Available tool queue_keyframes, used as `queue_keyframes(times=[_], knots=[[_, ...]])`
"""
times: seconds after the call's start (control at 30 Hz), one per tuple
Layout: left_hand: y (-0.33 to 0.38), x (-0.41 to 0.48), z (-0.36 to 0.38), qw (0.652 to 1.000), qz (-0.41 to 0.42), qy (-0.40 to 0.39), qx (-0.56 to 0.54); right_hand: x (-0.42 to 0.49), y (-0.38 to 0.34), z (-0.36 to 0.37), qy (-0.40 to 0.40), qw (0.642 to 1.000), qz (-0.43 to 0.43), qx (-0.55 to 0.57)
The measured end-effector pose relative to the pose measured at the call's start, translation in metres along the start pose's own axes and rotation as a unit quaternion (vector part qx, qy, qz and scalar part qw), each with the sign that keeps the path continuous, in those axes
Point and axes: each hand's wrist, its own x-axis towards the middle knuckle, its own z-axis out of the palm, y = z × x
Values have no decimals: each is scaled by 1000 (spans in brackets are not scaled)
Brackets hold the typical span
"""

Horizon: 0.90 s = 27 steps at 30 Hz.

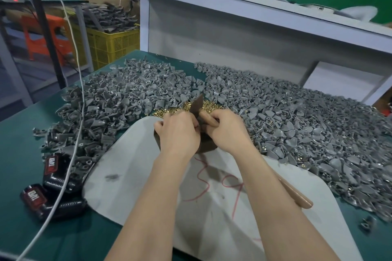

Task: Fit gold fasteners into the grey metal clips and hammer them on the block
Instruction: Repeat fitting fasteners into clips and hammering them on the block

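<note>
Right over the dark block (209, 146) the two hands meet, knuckles almost touching. The right hand (226, 131) has its fingers wrapped round the hammer (196, 106) just below its dark head; the head stands up behind the block, and the wooden handle runs back under the forearm towards the person. The left hand (180, 132) has its fingers curled in towards the right hand, but what they pinch, if anything, is hidden. Just behind the block lies a small heap of gold fasteners (209, 105). Grey clips (118, 99) lie heaped to the left of the block, and more lie heaped to its right. The block sits on a pale grey mat (144, 178) with red scribbles. Well left of the block, two black battery packs (56, 172) lie under a white cable (73, 133).
</note>
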Motion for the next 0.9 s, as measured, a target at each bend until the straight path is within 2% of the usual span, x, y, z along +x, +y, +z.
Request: queue_keyframes(times=[0.53, 0.73, 0.8, 0.9], knots=[[-1, 0, 0, 1000, 1, -5, 6, -3, -5, -2, 6, 1000, 18, -15], [-1, 1, -1, 1000, 1, -5, 7, 0, -4, -10, -27, 998, 25, 48], [-1, 1, 0, 1000, 3, -1, 4, -1, -4, -19, -22, 996, 21, 79], [0, 1, 1, 1000, -4, 4, -3, -4, -3, -37, 21, 999, -5, 41]])
